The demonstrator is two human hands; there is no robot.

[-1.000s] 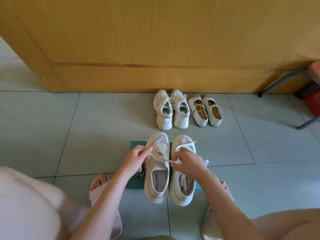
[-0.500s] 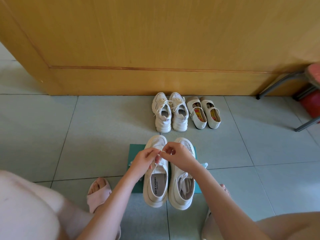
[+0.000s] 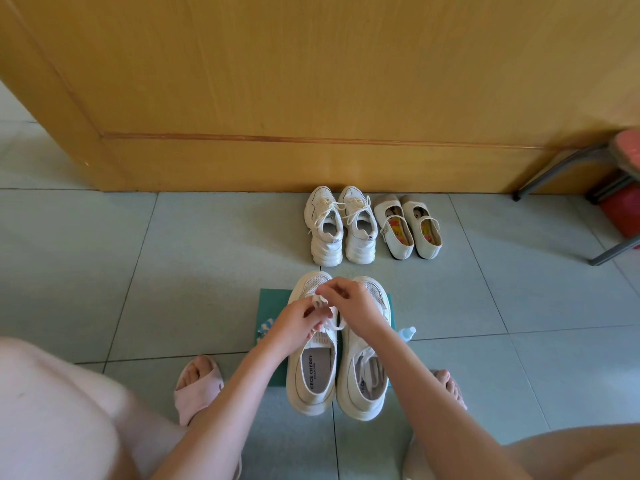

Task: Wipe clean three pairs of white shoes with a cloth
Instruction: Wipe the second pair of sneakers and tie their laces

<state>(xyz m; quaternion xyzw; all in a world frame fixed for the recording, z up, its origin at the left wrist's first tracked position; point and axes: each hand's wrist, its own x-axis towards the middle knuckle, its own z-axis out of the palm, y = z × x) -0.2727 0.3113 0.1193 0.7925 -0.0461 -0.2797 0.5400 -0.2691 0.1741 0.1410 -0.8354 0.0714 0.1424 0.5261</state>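
White shoe (image 3: 312, 379) reads CECE CHERRY inside

Both hands block my view of the near pair (image 3: 313, 382) at the tongues: the left hand (image 3: 298, 323) and right hand (image 3: 353, 306) pinch a white lace (image 3: 320, 301), and I can't see how it runs beneath the fingers. The teal mat (image 3: 273, 299) is mostly under those shoes. A blue-and-white scrap (image 3: 265, 328) at its left edge, possibly the cloth, sits half behind the left wrist. A small clear bottle (image 3: 407, 333) peeks from behind the right forearm. The stool (image 3: 561, 168) at far right is cut by the frame edge.
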